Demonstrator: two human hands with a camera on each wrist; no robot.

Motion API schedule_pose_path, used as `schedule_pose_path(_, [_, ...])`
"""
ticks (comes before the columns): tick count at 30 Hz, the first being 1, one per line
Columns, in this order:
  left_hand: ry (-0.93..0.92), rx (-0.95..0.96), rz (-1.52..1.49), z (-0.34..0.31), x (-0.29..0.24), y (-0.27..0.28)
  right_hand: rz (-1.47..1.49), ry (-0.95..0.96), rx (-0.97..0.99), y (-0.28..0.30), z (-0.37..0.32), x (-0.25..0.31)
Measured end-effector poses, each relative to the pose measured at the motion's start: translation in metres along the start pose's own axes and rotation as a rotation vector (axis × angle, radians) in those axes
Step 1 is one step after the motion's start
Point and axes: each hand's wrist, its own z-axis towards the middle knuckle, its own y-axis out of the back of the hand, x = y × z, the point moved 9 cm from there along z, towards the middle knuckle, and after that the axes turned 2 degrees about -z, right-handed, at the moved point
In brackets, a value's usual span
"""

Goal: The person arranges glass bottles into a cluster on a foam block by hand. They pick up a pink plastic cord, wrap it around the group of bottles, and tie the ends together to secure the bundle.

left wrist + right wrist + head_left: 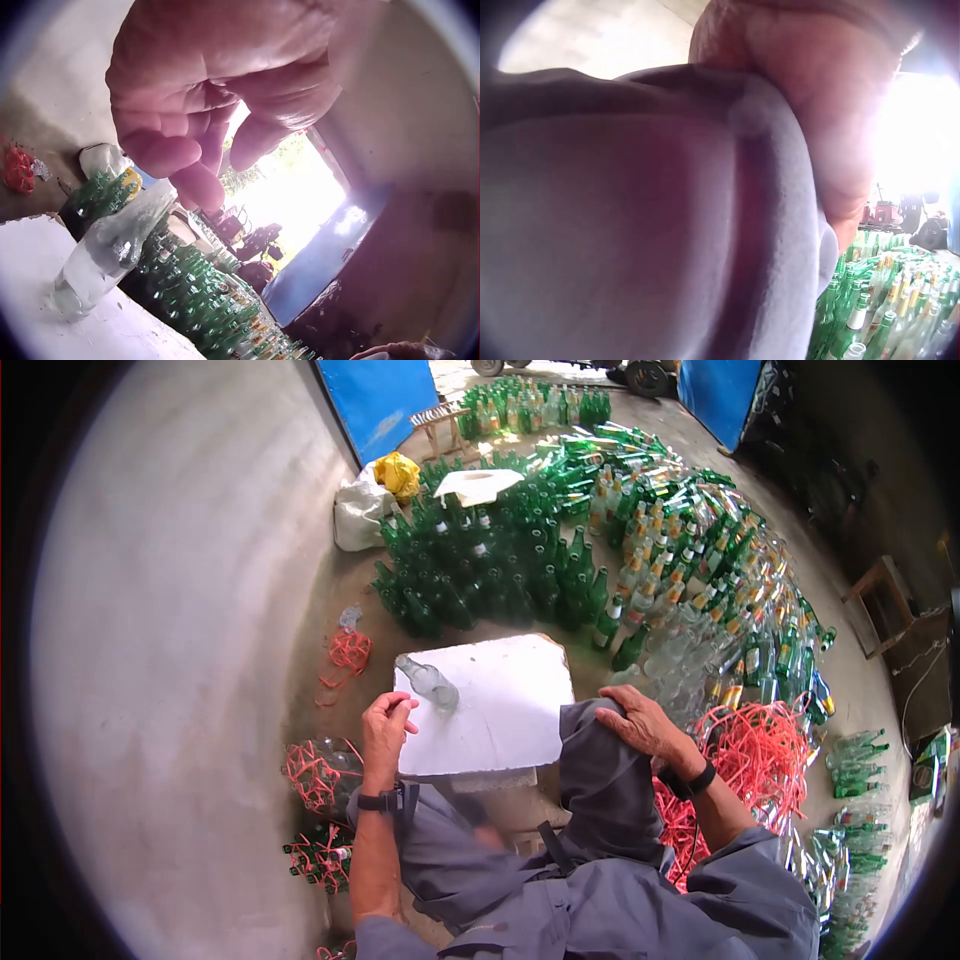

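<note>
Hands are relaxed: the left hand (pixel 388 725), its fingers loosely bent around nothing, hangs just beside a clear glass bottle (pixel 433 684) on a white rectangular worktop (pixel 510 720); the right hand (pixel 642 722) rests on a grey-trousered knee (pixel 603 745). Tangled red plastic strapping (pixel 765 755) lies near the right forearm; beyond the worktop stand crowded green glass bottles (pixel 475 565).

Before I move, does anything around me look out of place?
Yes: loose red strips lie tangled on the floor beyond your left hand, looking untidy, and a white piece rests oddly atop standing green bottles.
</note>
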Motion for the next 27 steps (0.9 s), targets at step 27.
schedule_pose_path(27, [0.091,0.124,0.317,-0.064,0.016,0.039,0.253,-0.548,-0.284,-0.032,-0.039,-0.204])
